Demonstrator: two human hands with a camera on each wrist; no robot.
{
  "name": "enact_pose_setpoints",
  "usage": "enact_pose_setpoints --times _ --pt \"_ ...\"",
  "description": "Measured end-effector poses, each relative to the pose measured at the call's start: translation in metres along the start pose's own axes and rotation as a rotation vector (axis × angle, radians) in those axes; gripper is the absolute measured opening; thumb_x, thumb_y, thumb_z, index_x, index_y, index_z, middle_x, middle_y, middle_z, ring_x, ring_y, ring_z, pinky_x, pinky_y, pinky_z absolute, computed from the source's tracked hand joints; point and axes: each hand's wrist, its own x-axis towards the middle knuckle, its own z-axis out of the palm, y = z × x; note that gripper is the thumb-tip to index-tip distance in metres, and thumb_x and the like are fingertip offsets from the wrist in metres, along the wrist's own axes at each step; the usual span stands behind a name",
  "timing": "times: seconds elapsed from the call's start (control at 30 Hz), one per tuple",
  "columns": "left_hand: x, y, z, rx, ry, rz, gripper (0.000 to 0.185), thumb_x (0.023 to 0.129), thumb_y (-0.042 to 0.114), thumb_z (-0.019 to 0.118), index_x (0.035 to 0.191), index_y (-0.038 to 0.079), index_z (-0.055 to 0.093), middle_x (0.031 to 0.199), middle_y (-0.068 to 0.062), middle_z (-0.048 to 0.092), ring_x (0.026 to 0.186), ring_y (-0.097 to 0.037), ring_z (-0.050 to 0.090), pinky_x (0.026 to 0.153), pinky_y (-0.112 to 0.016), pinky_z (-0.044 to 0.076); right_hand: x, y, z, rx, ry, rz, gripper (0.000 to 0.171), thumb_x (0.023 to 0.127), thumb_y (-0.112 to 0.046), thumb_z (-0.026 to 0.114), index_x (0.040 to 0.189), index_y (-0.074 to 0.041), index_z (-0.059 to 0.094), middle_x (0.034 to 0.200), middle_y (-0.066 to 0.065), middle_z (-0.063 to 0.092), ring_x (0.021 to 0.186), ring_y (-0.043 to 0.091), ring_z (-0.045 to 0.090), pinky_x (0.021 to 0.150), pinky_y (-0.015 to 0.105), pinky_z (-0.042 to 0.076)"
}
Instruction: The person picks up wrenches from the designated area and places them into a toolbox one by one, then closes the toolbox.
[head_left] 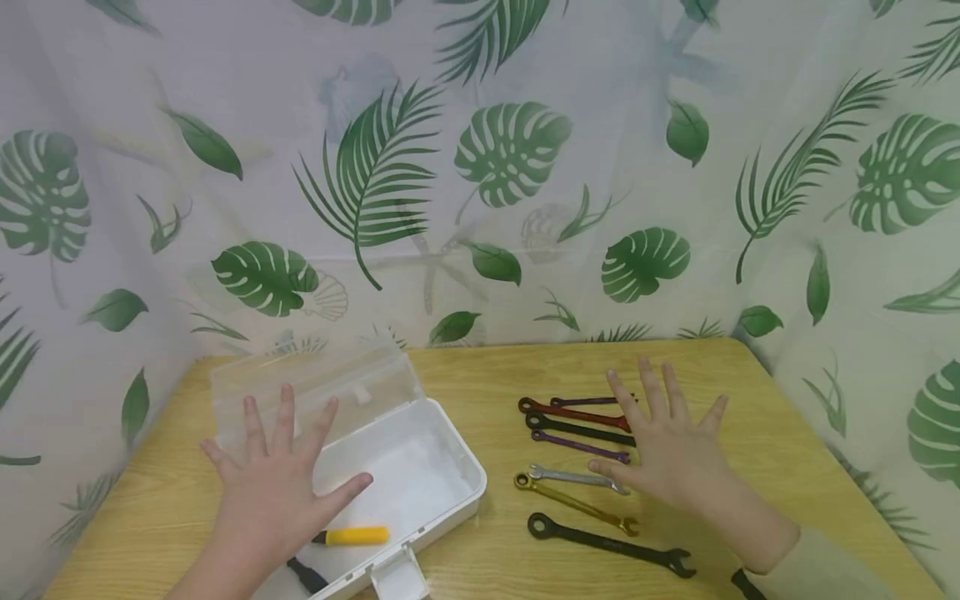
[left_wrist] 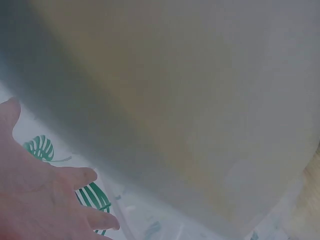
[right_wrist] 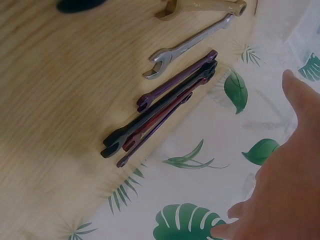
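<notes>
My left hand (head_left: pixel 272 492), fingers spread, hovers over the left part of a white toolbox (head_left: pixel 459 508) whose clear lid (head_left: pixel 375 375) is tipped back. Inside the box lie a yellow-handled tool (head_left: pixel 358 536) and a dark-handled one (head_left: pixel 307 575), both partly hidden by the hand. Also spread and holding nothing, my right hand (head_left: pixel 675 458) is above the right ends of several wrenches. Among them are a large black wrench (head_left: pixel 607 543), a gold wrench (head_left: pixel 577 502), a silver wrench (head_left: pixel 573 477), a purple wrench (head_left: pixel 577 446) and a red wrench (head_left: pixel 573 412).
A wooden table (head_left: pixel 480 375) carries everything. Behind it hangs a leaf-patterned curtain (head_left: pixel 570 50), which also runs along both sides. The box's white latch (head_left: pixel 400 577) hangs down at its front. A dark object (head_left: pixel 746 585) shows beneath the right sleeve.
</notes>
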Motion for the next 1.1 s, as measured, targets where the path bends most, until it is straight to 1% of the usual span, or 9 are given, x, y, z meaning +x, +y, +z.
enact_pose_setpoints --times 0.2,0.3,0.43,0.53,0.7,0.8,0.9,1.03,1.1 --pt "-0.002 -0.001 0.002 0.009 0.012 0.010 0.100 0.088 0.082 0.059 0.167 0.024 0.036 0.175 -0.030 0.011 0.157 -0.067 0.001 0.106 -0.099 -0.001 0.001 -0.002 0.002 -0.002 0.014 -0.003 0.117 0.088 -0.078 0.066 0.173 -0.024 0.006 0.177 0.027 0.003 0.161 0.058 0.008 0.100 0.102 0.007" --pt "-0.004 -0.002 0.002 0.011 0.020 0.012 0.099 0.089 0.080 0.061 0.166 0.024 0.037 0.175 -0.030 0.011 0.157 -0.067 0.001 0.107 -0.098 -0.001 0.004 -0.005 0.002 0.003 0.021 -0.003 0.116 0.089 -0.077 0.067 0.173 -0.022 0.008 0.177 0.028 0.005 0.160 0.058 0.009 0.102 0.101 0.008" --pt "-0.005 -0.004 0.001 0.019 0.030 0.009 0.098 0.089 0.078 0.062 0.166 0.023 0.037 0.175 -0.031 0.011 0.157 -0.066 0.002 0.109 -0.097 -0.001 0.009 -0.010 0.001 0.032 0.017 0.000 0.115 0.089 -0.080 0.063 0.173 -0.024 0.007 0.177 0.028 0.006 0.161 0.057 0.009 0.104 0.100 0.008" --pt "-0.007 -0.008 0.000 0.022 0.034 0.008 0.098 0.090 0.078 0.061 0.167 0.022 0.036 0.175 -0.031 0.011 0.157 -0.066 0.002 0.110 -0.097 0.000 0.013 -0.014 0.001 0.050 0.015 -0.011 0.114 0.090 -0.081 0.060 0.173 -0.024 0.006 0.177 0.028 0.006 0.162 0.056 0.008 0.106 0.099 0.008" --pt "-0.012 -0.014 0.001 0.043 0.050 0.012 0.100 0.091 0.080 0.057 0.167 0.020 0.034 0.174 -0.033 0.012 0.156 -0.068 0.004 0.110 -0.097 0.003 0.020 -0.024 0.002 0.066 0.017 -0.045 0.113 0.091 -0.082 0.057 0.173 -0.022 0.007 0.177 0.027 0.004 0.162 0.055 0.008 0.109 0.097 0.009" --pt "-0.014 -0.018 0.001 0.052 0.061 0.006 0.101 0.091 0.079 0.058 0.168 0.019 0.032 0.174 -0.033 0.011 0.157 -0.067 0.003 0.110 -0.097 0.003 0.024 -0.033 0.001 0.059 0.025 -0.067 0.112 0.092 -0.083 0.055 0.173 -0.021 0.008 0.177 0.027 0.005 0.162 0.055 0.009 0.111 0.095 0.009" --pt "-0.018 -0.022 0.001 0.052 0.072 -0.005 0.100 0.092 0.078 0.058 0.168 0.018 0.031 0.174 -0.033 0.011 0.157 -0.066 0.002 0.110 -0.096 0.003 0.028 -0.042 -0.001 0.052 0.045 -0.092 0.111 0.092 -0.081 0.057 0.173 -0.019 0.010 0.176 0.028 0.010 0.162 0.055 0.013 0.112 0.094 0.014" --pt "-0.024 -0.028 0.000 0.041 0.085 -0.018 0.100 0.093 0.077 0.058 0.169 0.019 0.028 0.175 -0.033 0.008 0.157 -0.066 -0.001 0.110 -0.096 0.003 0.032 -0.055 -0.002 0.057 0.090 -0.133 0.110 0.092 -0.075 0.063 0.172 -0.016 0.016 0.175 0.030 0.015 0.161 0.055 0.018 0.112 0.092 0.021" --pt "-0.027 -0.032 -0.001 0.040 0.085 -0.028 0.100 0.094 0.076 0.057 0.170 0.019 0.025 0.175 -0.032 0.005 0.157 -0.066 -0.003 0.109 -0.096 0.004 0.035 -0.061 -0.001 0.066 0.099 -0.149 0.110 0.092 -0.073 0.065 0.171 -0.015 0.018 0.175 0.030 0.014 0.161 0.054 0.018 0.113 0.092 0.021"
